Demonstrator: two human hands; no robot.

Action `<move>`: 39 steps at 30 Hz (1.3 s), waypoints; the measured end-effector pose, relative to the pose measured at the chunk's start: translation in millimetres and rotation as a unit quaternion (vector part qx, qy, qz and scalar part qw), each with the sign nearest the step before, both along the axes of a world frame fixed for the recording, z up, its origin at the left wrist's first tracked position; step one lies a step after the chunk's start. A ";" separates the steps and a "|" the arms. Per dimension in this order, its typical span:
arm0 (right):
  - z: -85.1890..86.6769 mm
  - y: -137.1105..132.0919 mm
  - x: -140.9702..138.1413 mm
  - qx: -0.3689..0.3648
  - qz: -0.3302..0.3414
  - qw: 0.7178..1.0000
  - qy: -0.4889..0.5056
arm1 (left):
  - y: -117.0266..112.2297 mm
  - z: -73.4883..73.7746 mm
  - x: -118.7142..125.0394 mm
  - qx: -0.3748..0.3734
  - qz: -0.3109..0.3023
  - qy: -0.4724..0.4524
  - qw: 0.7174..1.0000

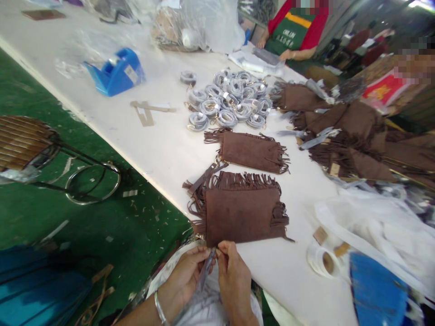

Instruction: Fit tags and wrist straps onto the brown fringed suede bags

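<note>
I pinch a thin grey strap (206, 268) between the fingers of both hands, just below the near edge of the brown fringed pouch (242, 213). My left hand (183, 277) has thumb and fingertips closed on the strap's lower part; my right hand (233, 276) has its fingertips clamped on the top end, touching the left.

Beyond the pouch lies a second fringed pouch (251, 151), and further beyond it a heap of coiled grey straps (228, 102). To the pouch's right sits a pile of more brown pouches (353, 136).

The pouch hangs partly over the table edge (136, 167), so I judge a tug or bump from my wrists could drag it off. The strap is narrow and could slip from my pinch.
</note>
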State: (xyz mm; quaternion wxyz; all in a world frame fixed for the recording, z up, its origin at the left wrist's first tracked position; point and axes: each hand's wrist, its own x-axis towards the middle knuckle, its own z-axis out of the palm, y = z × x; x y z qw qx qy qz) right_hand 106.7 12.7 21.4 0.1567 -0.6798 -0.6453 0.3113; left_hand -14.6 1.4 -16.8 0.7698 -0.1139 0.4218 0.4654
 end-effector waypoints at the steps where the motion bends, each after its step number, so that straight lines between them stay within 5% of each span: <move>1: -0.9 -0.4 0.6 0.001 -0.006 1.000 0.003 | 1.0 0.2 0.1 -0.001 -0.006 -0.003 1.000; 16: 9.9 -1.4 3.4 -0.029 0.014 0.997 -0.065 | 4.3 -4.2 8.4 0.022 -0.022 -0.041 0.999; 26: 6.1 -2.3 14.7 -0.071 -0.023 0.997 -0.027 | 11.7 -10.6 -5.2 0.014 -0.194 -0.092 0.977; 34: 3.3 -2.0 19.7 -0.121 -0.110 0.978 0.129 | 10.3 -13.5 -0.3 -0.002 -0.166 -0.172 0.971; 39: -1.4 -4.7 20.1 -0.162 -0.175 0.927 0.291 | 7.1 -18.0 4.7 -0.018 -0.158 -0.240 0.958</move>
